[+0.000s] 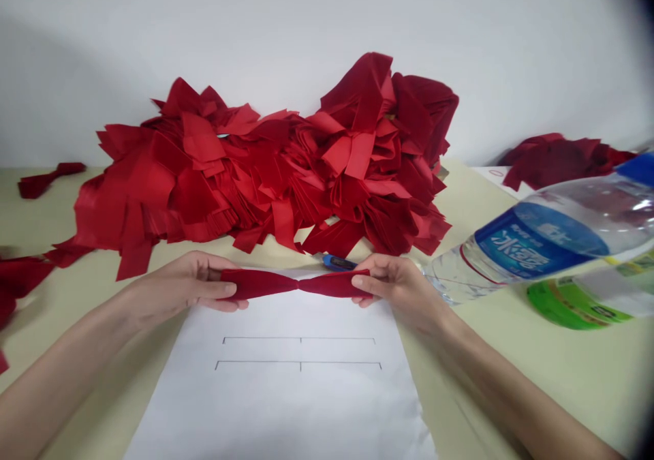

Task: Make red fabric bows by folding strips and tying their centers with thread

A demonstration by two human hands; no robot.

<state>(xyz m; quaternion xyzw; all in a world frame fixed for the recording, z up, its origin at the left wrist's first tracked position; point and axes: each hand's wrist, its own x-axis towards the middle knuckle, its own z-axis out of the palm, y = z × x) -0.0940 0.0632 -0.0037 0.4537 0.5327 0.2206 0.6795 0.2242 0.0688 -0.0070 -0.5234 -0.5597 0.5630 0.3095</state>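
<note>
**Red strip stretched between both hands above the paper**

Closest to you lies a white sheet of paper on the pale table. Two thin drawn lines cross the sheet, one just above the other, each with a small tick at its middle.

At the far edge of the paper you hold a red fabric strip level and taut. It narrows to a tight waist at its centre, so it looks like a bow. Your left hand pinches the strip's left end, thumb on top and fingers curled under. Your right hand grips the right end the same way, closed firmly on the cloth. The strip hangs just over the paper's far edge, roughly parallel to the drawn lines.

Just beyond the strip, at the paper's far edge, a small blue object peeks out; you cannot tell what it is.

To the right of the paper a clear water bottle with a blue label lies tilted, and a green-labelled bottle sits just below it.

Beyond the paper a big heap of red fabric pieces rises against the white wall. Left of the paper, loose red scraps lie at the table's edge, and a single red bow rests farther back. Far right of the paper, a smaller red pile sits by the wall.
</note>
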